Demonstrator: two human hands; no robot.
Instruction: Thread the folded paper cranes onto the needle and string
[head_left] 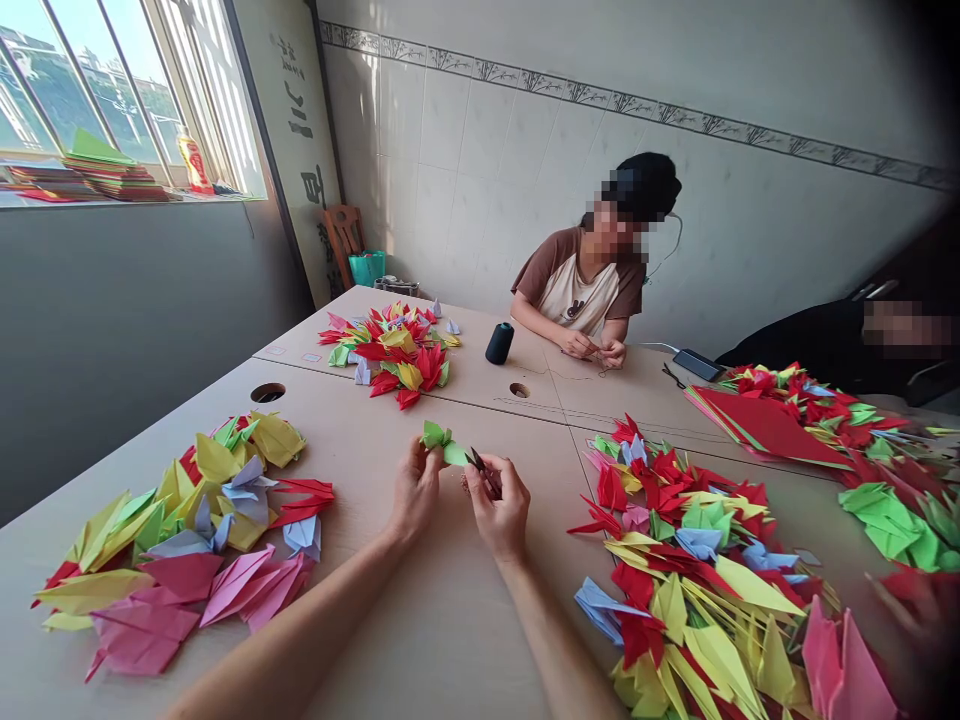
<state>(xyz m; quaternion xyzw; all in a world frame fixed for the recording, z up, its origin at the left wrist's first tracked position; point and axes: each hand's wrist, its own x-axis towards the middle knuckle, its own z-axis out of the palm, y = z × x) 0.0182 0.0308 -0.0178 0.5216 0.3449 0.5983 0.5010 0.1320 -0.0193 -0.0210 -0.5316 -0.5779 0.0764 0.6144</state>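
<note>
Green paper crane [439, 442]: very light, soft, and its creases crush easily, so I'd take it by the body, not the wing tips. It's just above my left hand [415, 490], whose closed fingers pinch it. Right hand [499, 508] is beside it, closed on a dark pointed item [475, 461], too small for me to identify. On the table [450, 640], left crane pile [180, 540] and right crane pile [690, 570] flank the hands. Farther off: black thread spool [499, 343], far crane heap [390, 350], seated co-worker [577, 295].
</note>
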